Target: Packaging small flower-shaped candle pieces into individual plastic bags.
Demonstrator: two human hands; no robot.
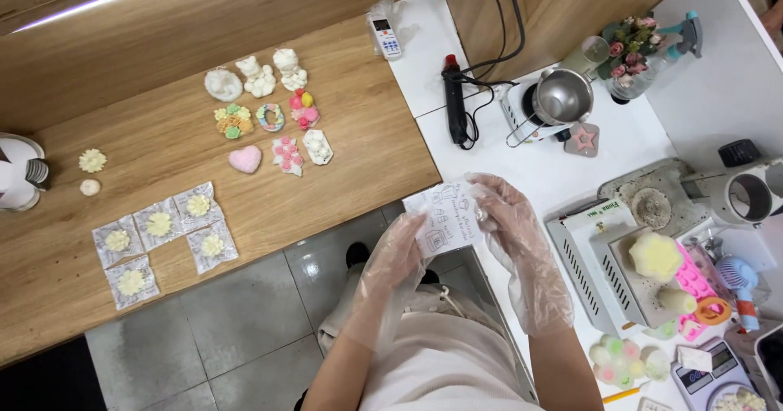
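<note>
Head view, looking straight down: both hands wear thin clear plastic gloves and meet over the edge of the white desk (563, 178). The left hand (400, 252) has its grip closed on the lower left corner of a small clear bag (447, 215) with dark line drawings printed on it. The right hand (506, 215) has its grip closed on the bag's right edge, fingers curled over the top. The bag hangs between the two hands, just above the desk's near corner and over the person's lap.

On the wooden desk (163, 44) to the left, well apart from the hands, lie five small packets (159, 225), each with a pale yellow flower shape inside, set in a loose cluster. Above them sit a pink heart (245, 159) and a group of coloured and white moulded figures (269, 93). Two loose pale pieces (91, 161) lie near the far left edge.

On the white desk to the right stands a sealing machine (599, 264) with a pale yellow flower block (654, 255) on top. Behind it are a metal pot (563, 97) on a small hotplate, a black tool with a cord (453, 101), a remote control (385, 36) and a small vase of pink flowers (628, 48). A scale (710, 374) sits at the lower right.
</note>
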